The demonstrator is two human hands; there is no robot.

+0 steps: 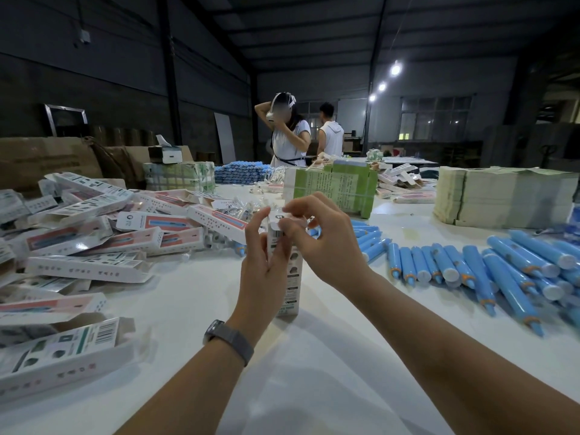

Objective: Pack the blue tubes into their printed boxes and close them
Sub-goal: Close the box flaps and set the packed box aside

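A white printed box (292, 284) stands upright on the white table (314, 356), its lower end touching the surface. My left hand (263, 265) grips its upper part from the left. My right hand (320, 237) pinches the top flap (277, 221) of the box. Whether a tube is inside is hidden. Loose blue tubes (470, 268) with white caps and orange collars lie in a row to the right. A heap of printed boxes (94, 243) covers the left side of the table.
Banded stacks of flat green cartons (332, 189) stand behind my hands, and a pale stack (502, 199) sits at the right. More blue tubes (241, 172) lie at the back. Two people (292, 136) stand at the far end. Brown cardboard cartons (47, 158) rise at the left.
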